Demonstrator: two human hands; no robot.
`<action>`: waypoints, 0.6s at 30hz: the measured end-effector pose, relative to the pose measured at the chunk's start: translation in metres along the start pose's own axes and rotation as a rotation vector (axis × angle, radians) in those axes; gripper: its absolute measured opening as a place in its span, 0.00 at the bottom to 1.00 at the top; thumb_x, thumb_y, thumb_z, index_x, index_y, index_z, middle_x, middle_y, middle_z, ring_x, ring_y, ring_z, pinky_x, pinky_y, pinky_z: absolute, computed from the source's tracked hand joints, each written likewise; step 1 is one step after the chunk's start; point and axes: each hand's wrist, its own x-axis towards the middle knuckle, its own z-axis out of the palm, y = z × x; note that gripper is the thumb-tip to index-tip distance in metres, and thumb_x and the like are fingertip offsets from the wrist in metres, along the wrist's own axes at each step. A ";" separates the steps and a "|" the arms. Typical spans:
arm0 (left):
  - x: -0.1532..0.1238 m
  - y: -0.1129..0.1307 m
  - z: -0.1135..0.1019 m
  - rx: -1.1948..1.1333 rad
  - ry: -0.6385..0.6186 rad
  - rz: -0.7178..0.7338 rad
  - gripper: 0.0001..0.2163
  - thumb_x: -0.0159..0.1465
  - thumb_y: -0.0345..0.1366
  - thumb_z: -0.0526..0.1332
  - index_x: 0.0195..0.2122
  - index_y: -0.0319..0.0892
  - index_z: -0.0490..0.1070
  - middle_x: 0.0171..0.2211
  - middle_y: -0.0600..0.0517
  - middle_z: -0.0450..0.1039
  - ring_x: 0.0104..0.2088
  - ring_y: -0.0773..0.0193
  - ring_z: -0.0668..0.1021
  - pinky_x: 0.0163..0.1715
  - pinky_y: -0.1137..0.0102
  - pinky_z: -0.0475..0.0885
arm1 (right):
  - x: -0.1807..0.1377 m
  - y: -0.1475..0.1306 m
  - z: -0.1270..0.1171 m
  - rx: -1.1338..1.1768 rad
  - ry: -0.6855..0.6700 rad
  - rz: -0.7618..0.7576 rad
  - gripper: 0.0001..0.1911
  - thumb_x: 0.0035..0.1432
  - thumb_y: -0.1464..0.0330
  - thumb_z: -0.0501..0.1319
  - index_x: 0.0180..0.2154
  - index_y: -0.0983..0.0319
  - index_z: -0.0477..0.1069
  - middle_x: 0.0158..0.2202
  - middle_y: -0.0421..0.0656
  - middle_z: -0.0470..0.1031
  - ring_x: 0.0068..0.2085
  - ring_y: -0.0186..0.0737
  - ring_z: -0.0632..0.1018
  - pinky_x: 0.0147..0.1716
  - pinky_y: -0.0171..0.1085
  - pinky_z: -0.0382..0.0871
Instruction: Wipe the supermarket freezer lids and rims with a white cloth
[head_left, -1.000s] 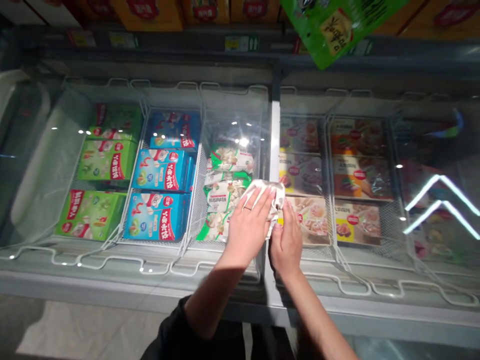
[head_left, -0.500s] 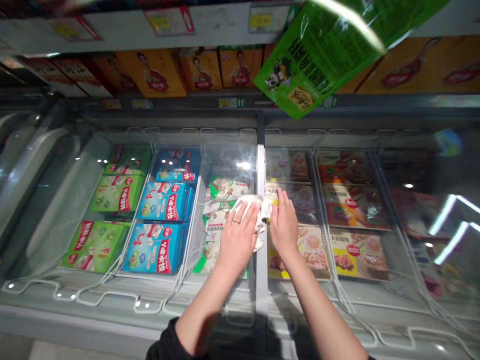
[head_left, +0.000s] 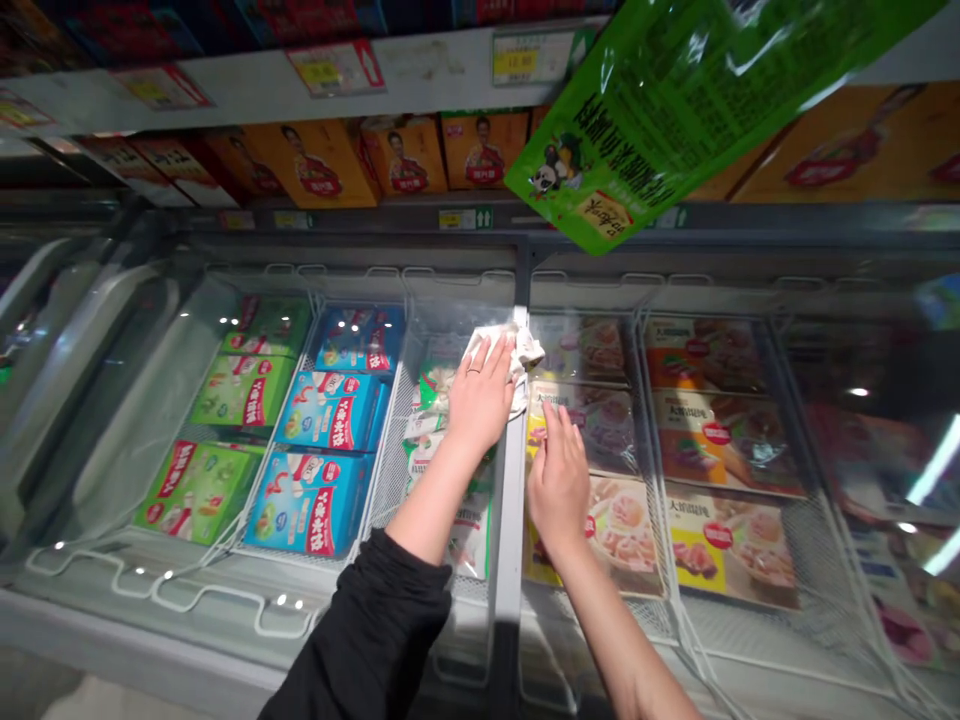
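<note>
My left hand (head_left: pixel 480 395) lies flat on a crumpled white cloth (head_left: pixel 523 350) and presses it against the glass lid of a chest freezer (head_left: pixel 457 300), near the frame strip (head_left: pixel 513 470) between two lids. A ring shows on one finger. My right hand (head_left: pixel 559 480) rests open on the right glass lid, fingers stretched forward, just below and right of the cloth. Under the glass by my left hand lie green-and-white bags of dumplings (head_left: pixel 442 385).
Wire baskets hold green boxes (head_left: pixel 240 390), blue boxes (head_left: pixel 330 410) and flat orange packs (head_left: pixel 709 430). A shelf of orange cartons (head_left: pixel 322 160) runs behind the freezer. A green bag (head_left: pixel 675 90) hangs at the top right. The freezer's front rim (head_left: pixel 150 640) is nearest me.
My left hand has pushed the cloth away from me along the glass, toward the freezer's back edge. My right hand stayed lower on the right lid. The camera tilted up.
</note>
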 end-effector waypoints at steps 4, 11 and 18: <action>-0.061 0.012 0.003 0.017 -0.005 0.020 0.27 0.76 0.37 0.49 0.76 0.42 0.55 0.76 0.54 0.56 0.76 0.57 0.59 0.75 0.56 0.60 | 0.000 -0.001 -0.002 0.044 0.013 0.014 0.33 0.73 0.74 0.45 0.75 0.57 0.53 0.69 0.52 0.70 0.73 0.48 0.66 0.70 0.58 0.65; -0.079 0.015 0.008 0.056 -0.019 0.049 0.27 0.77 0.39 0.49 0.76 0.44 0.56 0.76 0.55 0.56 0.76 0.58 0.60 0.74 0.58 0.62 | 0.000 -0.005 -0.006 0.102 0.019 0.049 0.31 0.74 0.73 0.45 0.74 0.57 0.56 0.69 0.51 0.71 0.73 0.47 0.67 0.70 0.58 0.65; 0.018 0.009 0.008 0.037 0.025 -0.002 0.27 0.78 0.40 0.46 0.77 0.44 0.54 0.76 0.56 0.55 0.77 0.62 0.57 0.75 0.60 0.57 | 0.000 -0.003 -0.003 0.083 0.021 0.028 0.32 0.73 0.74 0.46 0.75 0.57 0.55 0.69 0.49 0.71 0.73 0.47 0.67 0.70 0.57 0.65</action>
